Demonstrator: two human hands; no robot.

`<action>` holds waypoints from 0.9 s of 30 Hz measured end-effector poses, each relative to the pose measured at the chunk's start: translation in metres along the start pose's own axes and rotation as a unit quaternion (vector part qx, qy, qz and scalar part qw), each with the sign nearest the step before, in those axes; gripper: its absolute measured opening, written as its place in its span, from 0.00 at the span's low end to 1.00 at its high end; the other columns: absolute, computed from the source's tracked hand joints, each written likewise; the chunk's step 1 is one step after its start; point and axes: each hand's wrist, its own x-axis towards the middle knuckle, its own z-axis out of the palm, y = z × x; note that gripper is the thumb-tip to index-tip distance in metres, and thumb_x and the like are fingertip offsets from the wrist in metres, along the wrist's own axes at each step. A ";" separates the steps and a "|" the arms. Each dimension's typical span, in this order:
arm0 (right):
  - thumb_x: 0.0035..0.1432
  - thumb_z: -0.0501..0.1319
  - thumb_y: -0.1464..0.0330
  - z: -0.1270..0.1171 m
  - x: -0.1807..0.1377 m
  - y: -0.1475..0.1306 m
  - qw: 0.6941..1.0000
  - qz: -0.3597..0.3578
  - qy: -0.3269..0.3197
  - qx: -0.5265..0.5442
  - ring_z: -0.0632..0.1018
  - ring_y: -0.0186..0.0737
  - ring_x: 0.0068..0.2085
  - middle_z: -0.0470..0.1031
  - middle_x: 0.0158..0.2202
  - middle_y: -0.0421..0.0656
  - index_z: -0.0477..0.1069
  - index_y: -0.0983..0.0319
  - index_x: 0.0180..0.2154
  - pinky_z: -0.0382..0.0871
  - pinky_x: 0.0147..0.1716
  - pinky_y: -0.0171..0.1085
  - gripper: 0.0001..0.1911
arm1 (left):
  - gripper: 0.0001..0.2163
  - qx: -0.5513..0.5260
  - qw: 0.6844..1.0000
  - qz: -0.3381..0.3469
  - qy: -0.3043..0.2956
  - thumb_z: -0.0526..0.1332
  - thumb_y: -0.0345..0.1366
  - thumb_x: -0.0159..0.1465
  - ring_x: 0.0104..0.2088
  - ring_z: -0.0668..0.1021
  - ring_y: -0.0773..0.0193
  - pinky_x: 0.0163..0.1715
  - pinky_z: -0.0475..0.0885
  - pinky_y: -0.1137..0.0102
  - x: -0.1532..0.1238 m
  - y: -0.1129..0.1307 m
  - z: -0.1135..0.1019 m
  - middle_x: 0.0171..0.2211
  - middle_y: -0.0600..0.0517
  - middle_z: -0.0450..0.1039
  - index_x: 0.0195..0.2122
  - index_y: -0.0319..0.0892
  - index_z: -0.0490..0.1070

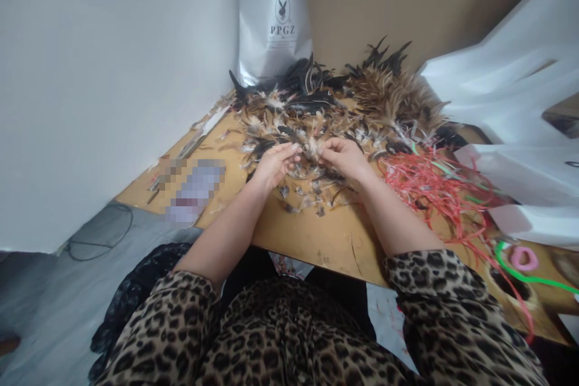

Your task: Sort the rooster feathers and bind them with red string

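Observation:
Over a heap of loose brown, black and white feathers, both my hands work close together near the table's middle. My right hand is closed in a pinch on a fluffy pale feather. On the other side of that fluff, my left hand is pinched, thumb against fingers; what lies between its fingertips is too small to make out. Small feather tufts are scattered on the wood below my hands.
A large bundle of brown feathers stands at the back right. Tangled red strips lie to the right, by white plastic sheeting. A silver bag stands behind, and a pink ring sits near the right edge.

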 end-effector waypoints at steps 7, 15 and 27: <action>0.44 0.58 0.68 -0.012 0.001 0.004 0.971 -0.105 -0.025 -0.215 0.64 0.28 0.23 0.66 0.20 0.37 0.67 0.64 0.23 0.56 0.23 0.30 0.05 | 0.10 0.147 0.975 0.163 0.034 0.69 0.35 0.46 0.22 0.73 0.72 0.22 0.64 0.77 -0.003 0.002 0.003 0.24 0.52 0.74 0.28 0.37 0.74; 0.44 0.57 0.70 -0.011 0.000 0.005 0.948 -0.119 -0.044 -0.291 0.67 0.31 0.24 0.70 0.21 0.39 0.69 0.64 0.24 0.57 0.25 0.32 0.04 | 0.05 0.336 0.905 0.260 0.001 0.66 0.31 0.48 0.28 0.76 0.67 0.33 0.70 0.72 0.000 -0.010 0.003 0.27 0.50 0.77 0.26 0.37 0.76; 0.41 0.58 0.69 -0.013 0.005 0.010 0.976 -0.087 -0.039 -0.198 0.65 0.29 0.23 0.67 0.21 0.37 0.68 0.64 0.23 0.57 0.24 0.31 0.04 | 0.06 0.310 0.943 0.121 -0.025 0.64 0.30 0.51 0.21 0.73 0.71 0.22 0.67 0.76 -0.001 -0.015 0.004 0.22 0.50 0.74 0.30 0.35 0.73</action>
